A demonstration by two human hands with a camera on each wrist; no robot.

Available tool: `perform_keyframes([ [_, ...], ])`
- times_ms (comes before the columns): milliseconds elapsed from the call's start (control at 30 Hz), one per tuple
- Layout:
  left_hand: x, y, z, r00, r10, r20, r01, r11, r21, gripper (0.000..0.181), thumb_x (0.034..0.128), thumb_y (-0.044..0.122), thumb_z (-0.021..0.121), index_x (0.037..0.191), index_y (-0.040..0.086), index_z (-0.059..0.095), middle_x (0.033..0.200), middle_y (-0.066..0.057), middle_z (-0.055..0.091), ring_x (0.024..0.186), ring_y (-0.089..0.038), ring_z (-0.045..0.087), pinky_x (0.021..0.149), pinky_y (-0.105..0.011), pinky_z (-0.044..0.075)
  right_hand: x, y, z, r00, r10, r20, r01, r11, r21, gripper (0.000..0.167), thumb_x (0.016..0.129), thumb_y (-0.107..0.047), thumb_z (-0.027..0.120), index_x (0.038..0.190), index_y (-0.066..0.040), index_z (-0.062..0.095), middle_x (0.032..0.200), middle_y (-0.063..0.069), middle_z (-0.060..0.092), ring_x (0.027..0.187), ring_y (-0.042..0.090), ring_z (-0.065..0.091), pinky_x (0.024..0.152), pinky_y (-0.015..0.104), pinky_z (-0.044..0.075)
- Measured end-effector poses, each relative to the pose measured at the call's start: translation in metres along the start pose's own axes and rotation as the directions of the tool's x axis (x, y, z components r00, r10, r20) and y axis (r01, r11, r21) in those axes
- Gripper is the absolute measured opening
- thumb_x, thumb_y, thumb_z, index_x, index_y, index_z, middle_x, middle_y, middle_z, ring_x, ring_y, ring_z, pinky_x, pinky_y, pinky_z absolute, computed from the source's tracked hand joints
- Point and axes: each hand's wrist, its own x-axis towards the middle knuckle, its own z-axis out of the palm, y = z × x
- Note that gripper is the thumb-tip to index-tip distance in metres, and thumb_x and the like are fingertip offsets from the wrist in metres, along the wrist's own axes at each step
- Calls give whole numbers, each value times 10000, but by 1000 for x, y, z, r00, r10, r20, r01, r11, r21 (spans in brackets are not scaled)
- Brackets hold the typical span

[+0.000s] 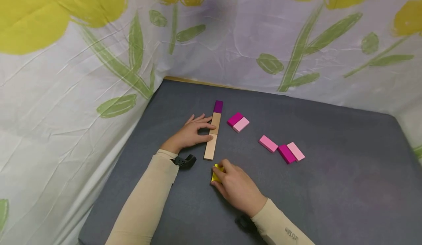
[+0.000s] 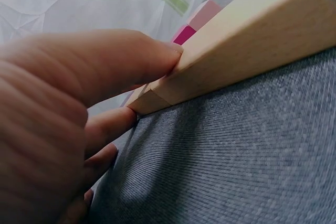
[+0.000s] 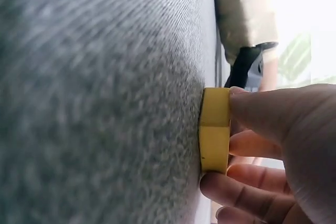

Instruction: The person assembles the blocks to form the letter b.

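A straight row on the dark grey surface is made up of a purple block point(image 1: 218, 106), a tan wooden block point(image 1: 215, 119) and a paler wooden block point(image 1: 210, 150), laid end to end. My left hand point(image 1: 191, 132) lies beside the row, thumb and fingertips resting on the wooden blocks, without gripping them. In the left wrist view the thumb touches the top edge of a wooden block point(image 2: 236, 51). Nearer to me, just past the row's near end, my right hand point(image 1: 239, 188) pinches a yellow block point(image 3: 215, 129) between thumb and fingers, low at the surface.
Right of the row, a magenta block point(image 1: 235, 119) and a light pink block point(image 1: 241, 125) lie side by side. Farther right are a pink block point(image 1: 268, 143), another magenta block point(image 1: 286, 154) and another light pink block point(image 1: 295, 151). A flowered cloth point(image 1: 230, 54) hangs behind and at the left.
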Motion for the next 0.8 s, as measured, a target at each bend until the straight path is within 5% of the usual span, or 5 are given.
perform_keyframes([
  [300, 3, -2, 0, 1000, -9, -3, 9, 1000, 25, 484, 975, 350, 755, 1416, 165, 686, 1670, -63, 406, 1625, -283, 174, 1314, -505, -71, 10, -4, 1, 993, -111, 49, 111, 994, 3, 442, 969, -307, 778, 1327, -52, 728, 1162, 71, 624, 917, 145, 637, 862, 304, 597],
  [500, -1, -2, 3, 1000, -12, -18, 12, 1000, 7, 469, 963, 328, 772, 1395, 159, 702, 1664, -79, 411, 1621, -303, 186, 1313, -518, -62, 16, -7, 2, 990, -113, 83, 114, 993, -6, 463, 964, -349, 784, 1330, -70, 729, 1160, 50, 615, 899, 103, 625, 845, 252, 588],
  [800, 4, -1, 0, 1000, 13, -22, -13, 1000, 15, 465, 962, 315, 776, 1392, 153, 703, 1657, -94, 422, 1617, -315, 197, 1311, -531, -61, 24, -5, 5, 995, -102, 15, 102, 995, -3, 444, 961, -349, 789, 1283, -48, 744, 1166, 70, 607, 865, 129, 676, 824, 256, 607],
])
